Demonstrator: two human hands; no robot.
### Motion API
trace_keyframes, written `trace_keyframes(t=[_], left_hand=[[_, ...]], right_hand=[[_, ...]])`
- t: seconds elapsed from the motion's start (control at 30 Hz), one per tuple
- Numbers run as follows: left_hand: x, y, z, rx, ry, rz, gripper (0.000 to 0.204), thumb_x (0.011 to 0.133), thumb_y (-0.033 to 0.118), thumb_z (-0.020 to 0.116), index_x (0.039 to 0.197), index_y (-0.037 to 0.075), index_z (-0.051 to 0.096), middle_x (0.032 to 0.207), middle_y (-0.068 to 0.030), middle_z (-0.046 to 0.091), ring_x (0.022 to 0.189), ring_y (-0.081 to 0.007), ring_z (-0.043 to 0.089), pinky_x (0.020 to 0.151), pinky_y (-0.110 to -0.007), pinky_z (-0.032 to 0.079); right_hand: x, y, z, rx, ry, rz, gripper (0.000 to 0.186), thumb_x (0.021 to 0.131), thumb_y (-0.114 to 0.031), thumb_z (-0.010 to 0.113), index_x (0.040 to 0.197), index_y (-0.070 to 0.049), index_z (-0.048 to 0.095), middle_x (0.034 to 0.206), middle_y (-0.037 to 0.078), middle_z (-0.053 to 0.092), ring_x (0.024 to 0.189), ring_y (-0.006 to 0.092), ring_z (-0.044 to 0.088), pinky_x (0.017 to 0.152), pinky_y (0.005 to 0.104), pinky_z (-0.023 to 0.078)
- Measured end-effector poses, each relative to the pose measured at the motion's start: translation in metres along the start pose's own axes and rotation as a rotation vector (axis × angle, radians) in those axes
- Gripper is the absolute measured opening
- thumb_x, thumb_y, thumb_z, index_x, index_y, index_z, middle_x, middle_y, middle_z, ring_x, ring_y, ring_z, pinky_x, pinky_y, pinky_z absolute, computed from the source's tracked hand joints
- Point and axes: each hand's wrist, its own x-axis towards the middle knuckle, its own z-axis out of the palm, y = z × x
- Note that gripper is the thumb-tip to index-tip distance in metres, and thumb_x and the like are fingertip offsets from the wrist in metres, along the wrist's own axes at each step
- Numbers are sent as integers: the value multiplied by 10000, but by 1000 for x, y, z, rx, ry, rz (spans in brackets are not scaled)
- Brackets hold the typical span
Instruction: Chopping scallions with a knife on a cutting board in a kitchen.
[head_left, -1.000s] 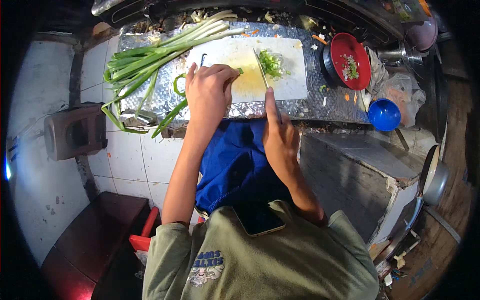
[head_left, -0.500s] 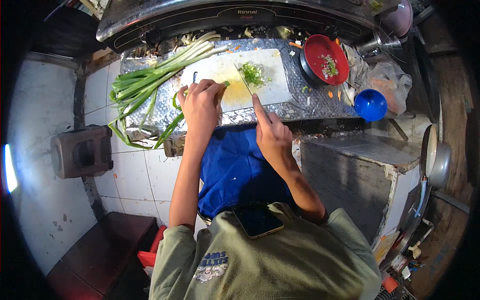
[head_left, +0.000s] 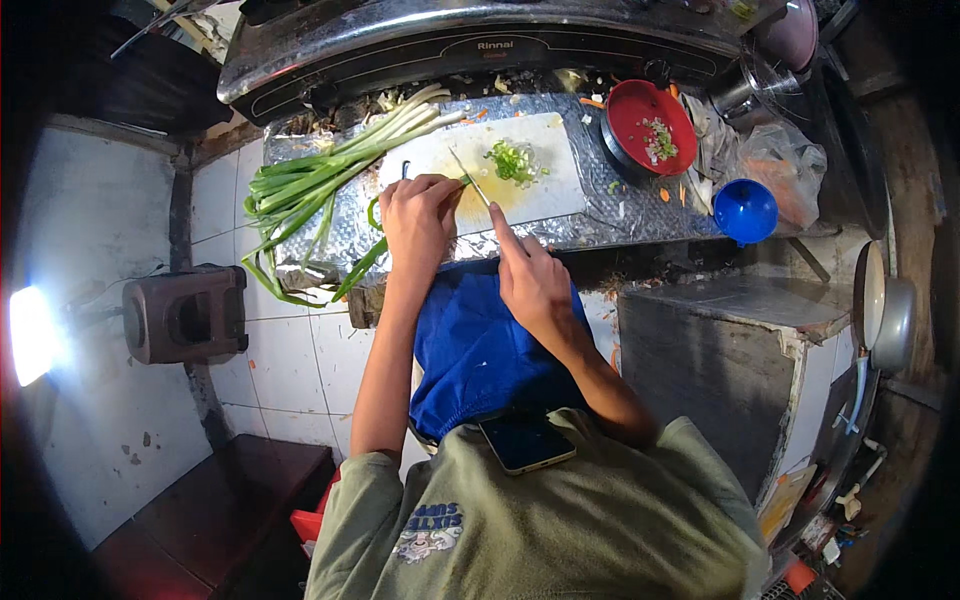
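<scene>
My left hand point(head_left: 418, 218) is closed on a green scallion point(head_left: 362, 266) at the left part of the white cutting board point(head_left: 556, 192). The scallion's leaves trail out past the wrist, over the board's near edge. My right hand point(head_left: 534, 284) grips a knife point(head_left: 472, 178), its handle mostly hidden by the fingers, index finger stretched along the top. The blade lies across the scallion's cut end, close beside my left fingertips. Right of the blade sits a small heap of chopped scallion point(head_left: 512, 162). A bunch of whole scallions point(head_left: 330, 182) lies left of the board, its white ends on the board's far-left corner.
A red plate point(head_left: 628, 118) with chopped bits stands right of the board, near a blue bowl point(head_left: 745, 211) and a plastic bag point(head_left: 785, 180). Behind the foil-covered counter point(head_left: 640, 222) is a stove point(head_left: 420, 62). A phone point(head_left: 527, 443) rests on my lap.
The knife has moved left, away from the chopped heap, to the scallion's end by my left fingertips. The whole view has shifted slightly.
</scene>
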Motion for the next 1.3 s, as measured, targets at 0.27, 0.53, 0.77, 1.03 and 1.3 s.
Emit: trace_keyframes(t=[0.27,0.53,0.77,1.03,1.3], left_hand=[[1,-2,1,3,-16,-15,156,820,131,787,971,154,821,952,-18,754,887,-257,674,926,-410,457],[2,-2,1,11,-31,-5,151,819,131,789,966,143,822,955,-20,748,884,-253,670,944,-408,456],[3,-5,2,-29,-56,-32,126,827,119,779,945,129,822,954,-30,740,892,-263,668,960,-422,462],[6,-6,2,5,-35,20,157,785,80,796,935,121,822,944,-39,751,850,-276,676,805,-404,506],[6,0,0,47,-55,-13,178,791,84,784,961,128,818,976,-47,750,875,-289,683,859,-419,500]], right_hand=[[3,-3,0,-29,-66,20,790,923,-142,655,1628,-299,335,911,187,654,685,429,685,624,555,564],[3,-4,-1,-46,-72,14,767,928,-132,650,1622,-278,357,889,188,654,676,420,683,615,541,570],[-3,-8,12,-259,188,-155,777,867,-153,694,1598,-186,431,759,83,572,502,231,592,468,379,517],[-2,-13,20,-519,241,-200,755,844,-126,666,1574,-154,479,703,14,483,453,122,487,425,289,456],[-16,-15,13,-418,28,-25,827,873,-80,630,1633,-255,356,745,99,642,555,261,685,482,388,551]])
